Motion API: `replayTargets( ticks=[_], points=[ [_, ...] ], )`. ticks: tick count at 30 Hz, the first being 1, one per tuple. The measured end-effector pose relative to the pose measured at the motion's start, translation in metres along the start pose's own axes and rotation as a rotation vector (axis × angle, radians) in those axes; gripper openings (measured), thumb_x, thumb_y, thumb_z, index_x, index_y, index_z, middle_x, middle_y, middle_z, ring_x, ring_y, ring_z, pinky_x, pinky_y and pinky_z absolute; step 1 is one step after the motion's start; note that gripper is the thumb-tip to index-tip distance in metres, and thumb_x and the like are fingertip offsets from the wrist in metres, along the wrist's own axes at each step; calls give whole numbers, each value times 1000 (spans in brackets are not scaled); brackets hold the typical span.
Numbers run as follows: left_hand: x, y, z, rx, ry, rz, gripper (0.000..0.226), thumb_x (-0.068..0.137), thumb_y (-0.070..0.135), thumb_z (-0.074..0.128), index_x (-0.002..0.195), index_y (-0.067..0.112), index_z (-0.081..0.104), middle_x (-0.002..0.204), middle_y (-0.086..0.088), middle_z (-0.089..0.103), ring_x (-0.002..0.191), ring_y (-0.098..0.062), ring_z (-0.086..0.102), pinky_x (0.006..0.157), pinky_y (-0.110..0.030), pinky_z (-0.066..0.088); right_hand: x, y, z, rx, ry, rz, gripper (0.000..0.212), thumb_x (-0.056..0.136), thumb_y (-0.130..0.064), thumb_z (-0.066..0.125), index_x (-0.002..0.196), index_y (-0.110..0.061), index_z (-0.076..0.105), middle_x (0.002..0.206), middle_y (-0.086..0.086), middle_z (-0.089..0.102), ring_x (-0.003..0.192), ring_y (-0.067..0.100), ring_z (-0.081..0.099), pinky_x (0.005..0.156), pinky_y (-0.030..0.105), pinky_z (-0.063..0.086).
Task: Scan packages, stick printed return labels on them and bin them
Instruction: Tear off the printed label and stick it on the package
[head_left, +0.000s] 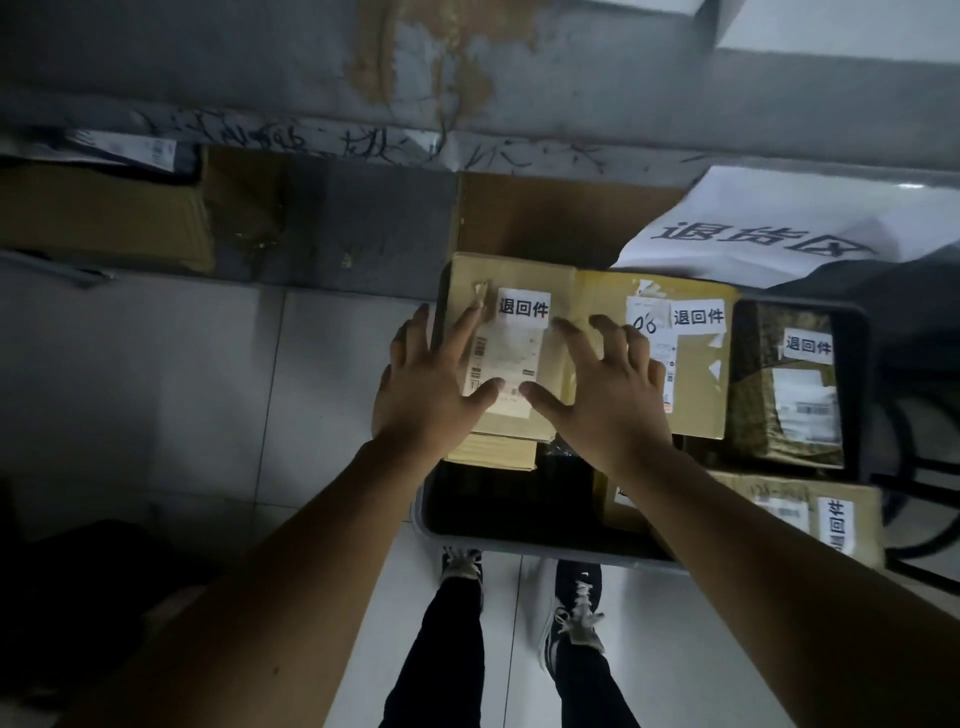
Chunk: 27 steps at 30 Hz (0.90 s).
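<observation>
Cardboard box (511, 332), labelled, being set into the bin (519, 540).

Both hands lie spread and flat on its top: the left hand (431, 384) with fingers straight along the box's left edge, the right hand (605, 389) with fingers splayed and slightly bent, reaching toward the neighbouring box (691, 364); neither is clamped round anything. The box under them sits at the bin's far left and already carries a white return label (523, 307) above its shipping label, so scanning and sticking look done for it and only letting go remains. Three more packages nearby bear the same label: the neighbouring box, a dark parcel (787, 384) at the right, and a box (810, 512) at the near right. A white sign (779, 228) lies behind the bin. Whether unprocessed packages remain elsewhere cannot be told.
</observation>
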<state>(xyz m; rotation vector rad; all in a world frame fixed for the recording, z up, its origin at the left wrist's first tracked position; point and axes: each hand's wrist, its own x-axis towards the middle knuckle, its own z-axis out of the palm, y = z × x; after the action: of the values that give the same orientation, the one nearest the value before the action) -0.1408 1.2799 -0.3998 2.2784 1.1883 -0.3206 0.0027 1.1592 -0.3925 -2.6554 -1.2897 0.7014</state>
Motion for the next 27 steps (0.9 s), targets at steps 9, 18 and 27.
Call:
replayTargets(
  ticks=[9, 18, 27],
  points=[
    [-135, 112, -68, 120, 91, 40, 70, 96, 54, 48, 155, 38, 15, 163, -6, 11, 150, -29, 11, 116, -47, 28, -141, 21, -127, 102, -23, 83, 64, 97, -55, 42, 153, -31, 23, 161, 3, 21, 148, 26, 17, 115, 47, 23],
    [-288, 256, -113, 255, 50, 345, 63, 97, 51, 45, 153, 29, 26, 161, -10, 18, 148, -31, 17, 118, -48, 23, -325, 65, -250, 74, 148, 244, 61, 97, -52, 42, 151, -27, 29, 159, 6, 24, 144, 29, 22, 112, 48, 27],
    [-398, 347, -72, 275, -52, 774, 65, 93, 48, 54, 151, 25, 33, 152, -9, 35, 140, -31, 32, 110, -48, 36, -507, 112, -265, 69, 286, 660, 63, 98, -55, 42, 152, -27, 27, 160, 7, 23, 147, 29, 19, 117, 47, 21]
  ],
)
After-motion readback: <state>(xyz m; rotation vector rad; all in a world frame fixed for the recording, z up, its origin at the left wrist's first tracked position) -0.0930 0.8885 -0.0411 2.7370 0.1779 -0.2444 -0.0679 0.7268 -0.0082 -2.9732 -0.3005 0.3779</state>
